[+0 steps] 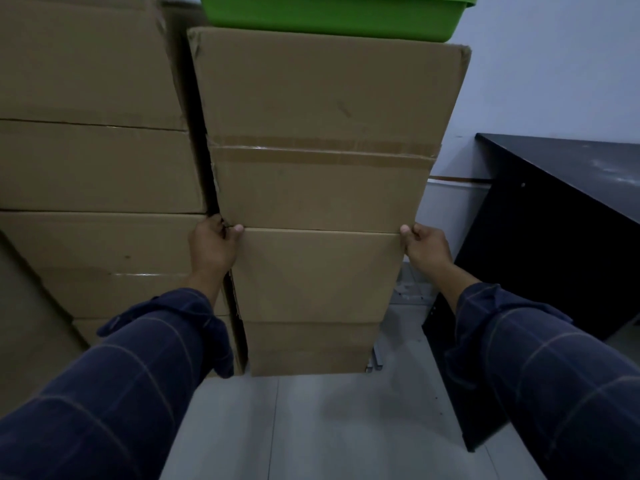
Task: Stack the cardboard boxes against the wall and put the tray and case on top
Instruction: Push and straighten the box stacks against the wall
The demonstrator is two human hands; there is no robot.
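A column of brown cardboard boxes stands on the floor in front of me against the wall. The top box (325, 91) carries a green plastic tray (332, 15). Below it sit a taped box (318, 188), a third box (315, 275) and a bottom box (308, 348). My left hand (213, 245) grips the left front corner where the taped box meets the third box. On the right corner at the same seam, my right hand (427, 247) pinches the edge. No case is in view.
A second, wider stack of cardboard boxes (93, 168) stands close on the left, with a narrow dark gap between the stacks. A black desk (561, 209) stands at the right against the pale wall. Grey tiled floor (311, 427) lies in front; metal rails lie behind the column.
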